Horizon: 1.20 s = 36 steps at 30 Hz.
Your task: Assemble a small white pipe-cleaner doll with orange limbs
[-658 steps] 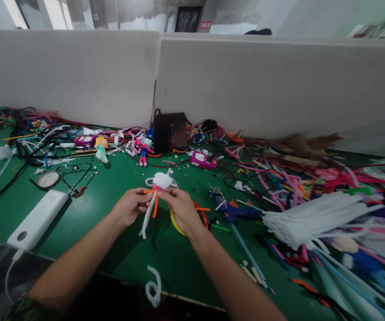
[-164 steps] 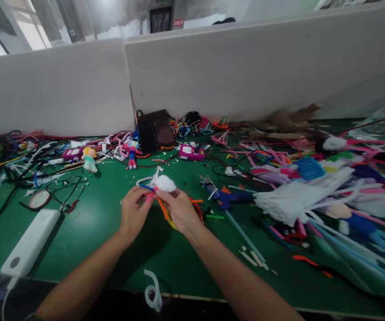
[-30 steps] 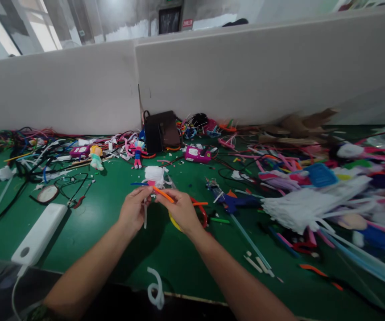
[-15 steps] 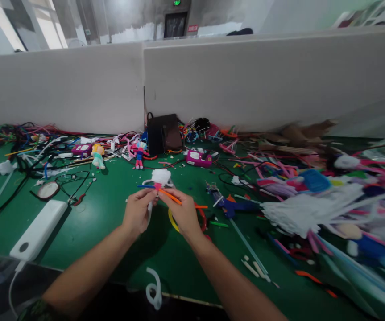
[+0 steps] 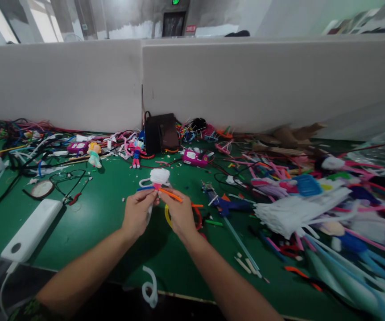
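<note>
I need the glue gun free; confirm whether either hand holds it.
No, the blue glue gun lies untouched on the green table.

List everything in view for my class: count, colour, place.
Figure: one, white, pink, blue, orange, in hands
Curl: one, white, near edge
Corded device: one, white, left
Dolls: at least three, multicoloured, left-centre and right
Boxes: two, purple, left and right of bag
Bag: one, dark brown, back centre
Glue gun: one, blue, right of centre
Stem bundle: one, white, right
Loose stems: many, mixed, back and right
Scraps: uncountable, mixed, tabletop
Tabletop: one, green, below
Partition: one, pale grey, behind
Door: one, dark, beyond partition
Left hand: one, bare, gripping figure
Right hand: one, bare, gripping figure
</note>
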{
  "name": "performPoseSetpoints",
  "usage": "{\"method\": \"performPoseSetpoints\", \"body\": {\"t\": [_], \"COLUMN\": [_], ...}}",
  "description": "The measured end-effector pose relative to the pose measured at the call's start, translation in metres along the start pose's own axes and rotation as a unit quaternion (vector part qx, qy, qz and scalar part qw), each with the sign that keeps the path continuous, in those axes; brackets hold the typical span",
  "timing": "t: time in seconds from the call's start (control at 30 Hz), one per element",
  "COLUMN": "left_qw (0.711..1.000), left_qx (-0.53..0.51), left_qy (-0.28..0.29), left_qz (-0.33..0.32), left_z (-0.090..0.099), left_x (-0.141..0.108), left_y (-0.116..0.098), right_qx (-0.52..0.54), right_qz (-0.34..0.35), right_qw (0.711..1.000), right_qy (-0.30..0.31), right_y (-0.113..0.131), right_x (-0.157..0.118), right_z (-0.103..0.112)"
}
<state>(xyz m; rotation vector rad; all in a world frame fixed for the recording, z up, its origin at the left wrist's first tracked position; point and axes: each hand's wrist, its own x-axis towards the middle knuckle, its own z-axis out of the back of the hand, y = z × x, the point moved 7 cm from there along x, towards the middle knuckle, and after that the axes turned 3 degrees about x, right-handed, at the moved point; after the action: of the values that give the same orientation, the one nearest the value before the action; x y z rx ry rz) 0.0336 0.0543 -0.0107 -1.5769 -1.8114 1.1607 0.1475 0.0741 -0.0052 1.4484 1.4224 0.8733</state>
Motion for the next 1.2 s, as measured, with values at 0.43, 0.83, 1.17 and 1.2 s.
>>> {"method": "performPoseSetpoints", "body": {"t": [0.43,0.83,1.17,1.2], "left_qw": [0.998,0.978,0.922,0.913], "left_qx": [0.048,0.182,0.315,0.331], "left_qy": [0.008,-0.008,-0.013,-0.01], "left_qz": [-0.027,-0.097,-0.224,-0.239], "left_z": [0.005,0.01,0.005,0.004], "left_x": [0.002,0.002,-0.006,-0.007], "left_y": [0.009,-0.002,-0.028,-0.03], "right_qx": [0.01,0.078,0.019,0.017], "right_qz": [-0.001,-0.074,-0.011,-0.01], "right_qw": [1.0,0.993,0.999,0.999], "right_qy": [-0.003,-0.041,-0.04,-0.041], "right_y": [-0.005,-0.016,-0.006,-0.006], "right_x": [0.002,-0.004,-0.017,-0.018], "right_z": [0.0,-0.003,-0.008,-0.008]}}
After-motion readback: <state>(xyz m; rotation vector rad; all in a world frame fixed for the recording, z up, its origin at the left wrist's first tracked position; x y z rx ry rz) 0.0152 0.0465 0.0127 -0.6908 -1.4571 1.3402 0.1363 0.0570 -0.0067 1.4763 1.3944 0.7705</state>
